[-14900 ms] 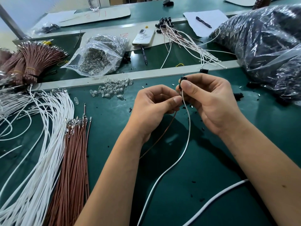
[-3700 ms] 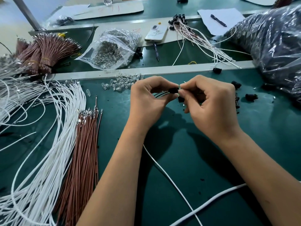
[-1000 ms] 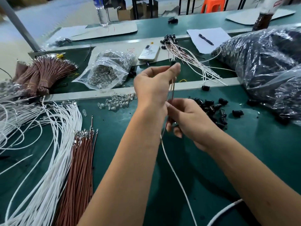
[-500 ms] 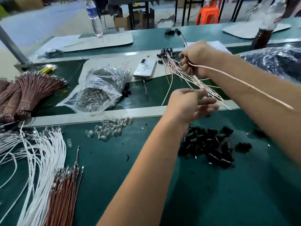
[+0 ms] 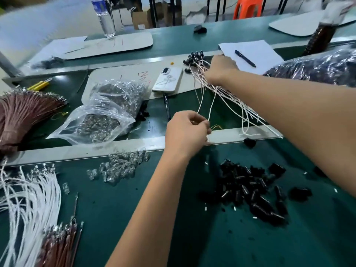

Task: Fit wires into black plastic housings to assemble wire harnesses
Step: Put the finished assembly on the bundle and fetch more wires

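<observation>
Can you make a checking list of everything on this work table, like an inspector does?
Surface: green table, with a grey strip across it.
Job's things: loose pile of black housings; white wires and brown wires at left; finished harnesses stacked further back.
Clutter: clear bulbs, plastic bag, phone, pen on paper, water bottle.
Hands: left hand pinches a harness's wire ends; right hand rests on the harness stack, grip hidden.
Cables: nothing seen besides the job's wires.
Surroundings: orange stool, cardboard boxes.
</observation>
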Available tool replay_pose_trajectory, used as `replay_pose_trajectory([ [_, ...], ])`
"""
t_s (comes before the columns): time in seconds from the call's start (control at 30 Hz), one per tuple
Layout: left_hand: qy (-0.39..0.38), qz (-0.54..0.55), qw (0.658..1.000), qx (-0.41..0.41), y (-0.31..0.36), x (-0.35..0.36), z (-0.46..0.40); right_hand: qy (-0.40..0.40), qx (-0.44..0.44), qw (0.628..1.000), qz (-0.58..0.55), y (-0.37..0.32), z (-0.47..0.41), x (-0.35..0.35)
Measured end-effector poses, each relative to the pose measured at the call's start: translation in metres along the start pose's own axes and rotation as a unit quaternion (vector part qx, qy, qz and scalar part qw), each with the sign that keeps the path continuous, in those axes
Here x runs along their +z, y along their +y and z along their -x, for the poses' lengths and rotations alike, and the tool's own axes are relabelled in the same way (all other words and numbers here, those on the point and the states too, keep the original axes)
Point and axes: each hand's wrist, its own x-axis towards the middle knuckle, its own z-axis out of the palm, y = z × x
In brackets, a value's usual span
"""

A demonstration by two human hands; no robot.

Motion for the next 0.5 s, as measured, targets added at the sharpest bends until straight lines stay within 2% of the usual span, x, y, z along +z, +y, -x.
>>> replay_pose_trajectory([
  [0.13, -0.09, -0.053, 0.994, -0.024, -0.002, -0.022, 0.022, 0.049, 0.025, 0.998, 0.007, 0.013, 0.033, -0.009],
  [0.3, -0.2, -0.196, 0.96, 0.011, -0.01, -0.045, 0.067, 0.052, -0.057, 0.996, -0.049, 0.026, 0.101, -0.026],
  [0.4, -0.199, -0.278, 0.939, 0.034, -0.011, -0.036, 0.089, 0.041, -0.096, 0.991, -0.089, 0.027, 0.149, -0.035],
  [0.5, -0.152, -0.287, 0.944, 0.052, -0.016, -0.03, 0.104, 0.031, -0.142, 0.982, -0.118, 0.025, 0.193, -0.043],
])
